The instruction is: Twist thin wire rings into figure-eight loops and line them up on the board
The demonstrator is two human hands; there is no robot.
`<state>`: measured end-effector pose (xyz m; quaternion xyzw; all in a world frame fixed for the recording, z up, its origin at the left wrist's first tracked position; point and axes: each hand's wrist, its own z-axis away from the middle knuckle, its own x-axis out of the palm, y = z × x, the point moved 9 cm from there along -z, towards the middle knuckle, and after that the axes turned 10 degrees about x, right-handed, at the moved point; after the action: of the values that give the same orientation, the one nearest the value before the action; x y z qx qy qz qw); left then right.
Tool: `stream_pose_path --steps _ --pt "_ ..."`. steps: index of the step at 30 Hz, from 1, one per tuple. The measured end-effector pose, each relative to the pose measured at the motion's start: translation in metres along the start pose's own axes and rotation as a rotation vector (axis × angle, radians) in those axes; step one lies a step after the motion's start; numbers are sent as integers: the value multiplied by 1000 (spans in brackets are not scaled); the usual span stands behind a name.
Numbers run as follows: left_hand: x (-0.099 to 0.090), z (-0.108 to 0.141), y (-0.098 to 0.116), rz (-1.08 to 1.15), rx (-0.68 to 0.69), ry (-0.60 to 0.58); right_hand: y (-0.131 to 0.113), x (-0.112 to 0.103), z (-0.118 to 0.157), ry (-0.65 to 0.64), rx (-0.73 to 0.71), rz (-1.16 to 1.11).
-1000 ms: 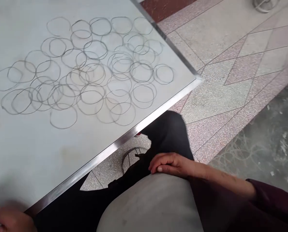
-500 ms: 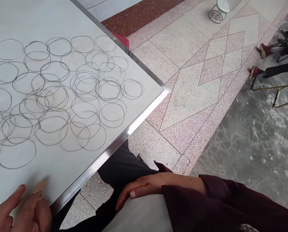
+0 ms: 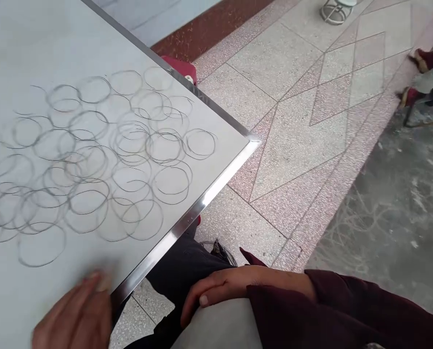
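Observation:
Many thin dark rings point(image 3: 88, 208) lie spread and overlapping on a white tabletop point(image 3: 223, 145) with a shiny metal edge. Over the near part of the tabletop, close to that edge, is my left hand point(image 3: 76, 312), blurred, its fingers drawn together. A small tan shape shows at its fingertips, too smeared to identify. The ring nearest it point(image 3: 41, 245) sits apart from its fingers, up and to the left. My right hand point(image 3: 219, 291) rests flat on the light cloth point(image 3: 219, 325) over my lap, below the table edge, holding nothing.
A red object point(image 3: 180, 68) shows behind the table's far edge, beside a wall. On the tiled floor stands a stool point(image 3: 336, 12) at the top. At the far right are a person's shoes point(image 3: 408, 97) and metal chair legs.
My left hand has moved right, nearer the metal edge, and its spread fingers have come together. The whole view has shifted a little. My right hand stays resting.

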<state>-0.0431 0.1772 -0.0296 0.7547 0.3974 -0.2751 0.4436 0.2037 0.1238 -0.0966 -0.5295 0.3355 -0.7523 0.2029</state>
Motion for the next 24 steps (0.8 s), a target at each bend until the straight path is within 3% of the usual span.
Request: stream_pose_path --steps 1,3,6,7,9,12,16,20,24 --pt "9 -8 36 -76 263 -65 -4 -4 2 63 -26 74" --pt "22 -13 80 -147 546 -111 -24 -16 7 273 -139 342" --pt "39 -19 104 -204 642 -204 -76 -33 22 753 -388 851" --pt "43 -20 106 -220 638 -231 -92 -34 25 869 -456 998" --pt "46 -20 108 -233 643 -267 -117 -30 20 981 -542 1247" --pt "34 -18 101 -204 610 -218 -136 -28 -1 943 -503 1537" --pt "5 -14 69 -180 468 -102 -142 -26 -25 738 -354 1827" --pt "-22 -5 37 -143 302 -3 -144 -23 -36 555 -285 2086" --pt "-41 8 15 -91 105 99 -143 -21 -35 380 -330 2242"
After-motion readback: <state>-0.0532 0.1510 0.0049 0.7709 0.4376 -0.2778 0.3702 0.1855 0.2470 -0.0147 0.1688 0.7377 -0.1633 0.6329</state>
